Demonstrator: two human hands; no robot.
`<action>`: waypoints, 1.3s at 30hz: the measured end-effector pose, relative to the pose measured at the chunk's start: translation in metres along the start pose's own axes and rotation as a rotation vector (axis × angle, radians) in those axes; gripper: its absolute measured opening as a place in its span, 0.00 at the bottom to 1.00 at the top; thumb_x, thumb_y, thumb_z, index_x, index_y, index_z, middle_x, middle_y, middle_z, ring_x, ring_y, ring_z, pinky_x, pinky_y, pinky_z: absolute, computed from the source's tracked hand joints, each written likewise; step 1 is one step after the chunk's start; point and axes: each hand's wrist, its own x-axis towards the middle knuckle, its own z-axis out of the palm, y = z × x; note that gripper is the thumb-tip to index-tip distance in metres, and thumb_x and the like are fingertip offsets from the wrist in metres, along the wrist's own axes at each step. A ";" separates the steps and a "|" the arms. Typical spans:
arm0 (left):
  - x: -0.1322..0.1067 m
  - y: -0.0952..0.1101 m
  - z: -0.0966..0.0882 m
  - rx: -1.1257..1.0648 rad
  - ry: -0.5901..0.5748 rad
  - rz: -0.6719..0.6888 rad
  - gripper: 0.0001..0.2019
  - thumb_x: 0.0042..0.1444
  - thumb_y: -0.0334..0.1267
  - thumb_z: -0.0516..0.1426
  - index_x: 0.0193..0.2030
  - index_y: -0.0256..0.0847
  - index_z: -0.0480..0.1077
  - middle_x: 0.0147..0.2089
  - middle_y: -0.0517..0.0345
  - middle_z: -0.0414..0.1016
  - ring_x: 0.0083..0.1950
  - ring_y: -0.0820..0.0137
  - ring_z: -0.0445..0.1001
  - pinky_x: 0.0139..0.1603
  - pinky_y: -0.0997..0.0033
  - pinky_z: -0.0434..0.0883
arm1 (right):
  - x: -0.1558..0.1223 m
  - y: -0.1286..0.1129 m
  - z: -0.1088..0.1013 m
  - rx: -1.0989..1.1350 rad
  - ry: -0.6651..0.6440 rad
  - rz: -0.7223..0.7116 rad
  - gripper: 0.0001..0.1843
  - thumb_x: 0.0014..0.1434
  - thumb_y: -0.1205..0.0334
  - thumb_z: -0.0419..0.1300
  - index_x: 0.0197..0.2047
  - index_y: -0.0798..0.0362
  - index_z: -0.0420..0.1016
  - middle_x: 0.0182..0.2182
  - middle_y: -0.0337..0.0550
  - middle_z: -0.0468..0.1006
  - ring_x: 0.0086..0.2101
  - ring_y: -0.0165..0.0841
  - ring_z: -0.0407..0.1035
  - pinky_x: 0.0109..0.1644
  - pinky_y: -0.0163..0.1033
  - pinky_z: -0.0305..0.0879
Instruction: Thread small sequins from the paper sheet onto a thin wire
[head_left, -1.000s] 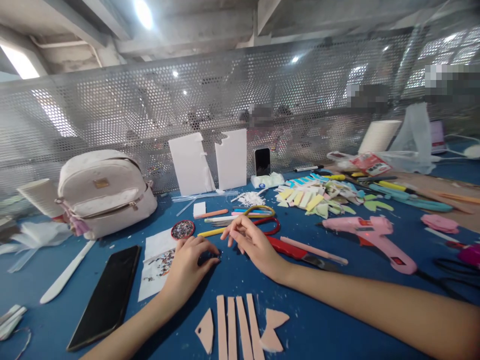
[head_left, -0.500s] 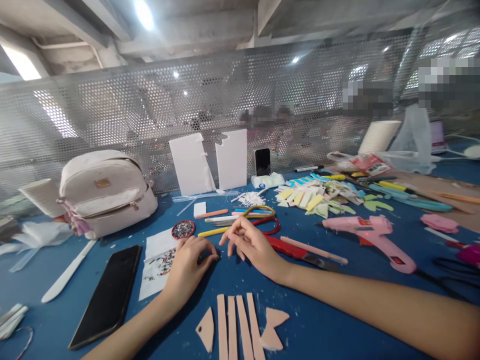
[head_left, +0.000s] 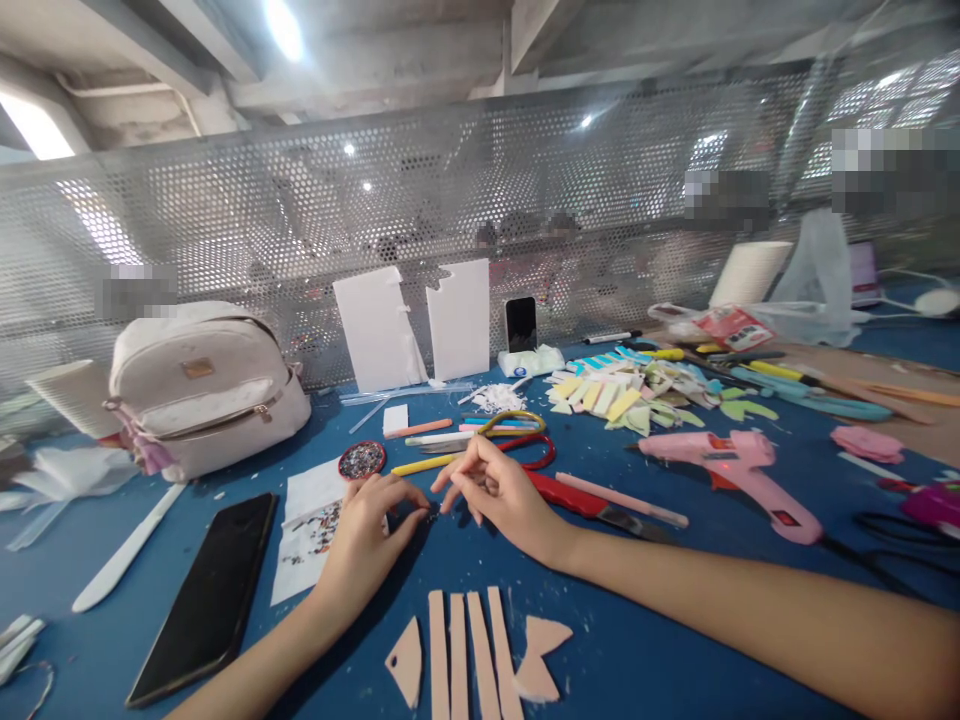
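Note:
My left hand point(head_left: 373, 530) is closed in a pinch above the blue table, its thumb and index tips together. Facing it, my right hand point(head_left: 499, 492) has curled fingers drawn in toward the thumb. Anything between either set of fingertips is too small to make out. Beside my left hand lies a white paper point(head_left: 296, 530) with dark and orange bits scattered on it. Behind it sits a round red-rimmed dish point(head_left: 362, 459) of small glittery pieces. Nearer me are several pale pink strips point(head_left: 459, 650), a triangular piece with a hole point(head_left: 406, 664) and a tail-shaped piece point(head_left: 541, 655).
A pink glue gun point(head_left: 739, 460) lies at right, near a red utility knife point(head_left: 570, 494). Scissors point(head_left: 538, 448) and pens are beyond my right hand. A black phone point(head_left: 206, 600) and beige backpack point(head_left: 202, 390) are at left. Colored scraps point(head_left: 630, 390) lie behind.
The view has shifted slightly, so the table things sit a little further left. Both hands stay close together, with small finger movements; the left fingertips have come slightly closer to the right ones.

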 end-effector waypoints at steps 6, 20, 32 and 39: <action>0.001 -0.003 0.001 0.006 -0.043 0.015 0.05 0.59 0.31 0.61 0.33 0.46 0.76 0.40 0.59 0.79 0.45 0.58 0.73 0.50 0.55 0.59 | 0.000 -0.002 0.001 -0.001 0.004 -0.005 0.14 0.68 0.53 0.54 0.35 0.50 0.56 0.40 0.46 0.78 0.32 0.32 0.76 0.24 0.31 0.61; 0.002 0.001 0.000 -0.206 0.088 -0.089 0.05 0.56 0.32 0.57 0.30 0.42 0.73 0.32 0.58 0.79 0.33 0.64 0.72 0.41 0.64 0.67 | 0.001 0.000 0.000 0.038 0.011 -0.006 0.14 0.67 0.51 0.56 0.36 0.50 0.58 0.38 0.45 0.78 0.35 0.34 0.77 0.24 0.31 0.64; 0.004 0.013 0.001 -0.389 0.090 -0.118 0.07 0.55 0.37 0.60 0.32 0.41 0.79 0.32 0.56 0.82 0.32 0.65 0.74 0.34 0.68 0.68 | 0.000 -0.014 0.003 0.125 -0.053 -0.093 0.13 0.68 0.52 0.55 0.37 0.51 0.60 0.39 0.45 0.77 0.33 0.31 0.74 0.28 0.34 0.67; 0.003 0.008 -0.003 -0.366 0.195 -0.114 0.07 0.56 0.37 0.58 0.31 0.43 0.78 0.33 0.56 0.82 0.32 0.65 0.73 0.35 0.68 0.68 | 0.011 -0.020 -0.007 0.069 0.122 -0.063 0.15 0.66 0.51 0.57 0.36 0.50 0.59 0.28 0.37 0.73 0.24 0.28 0.67 0.24 0.32 0.59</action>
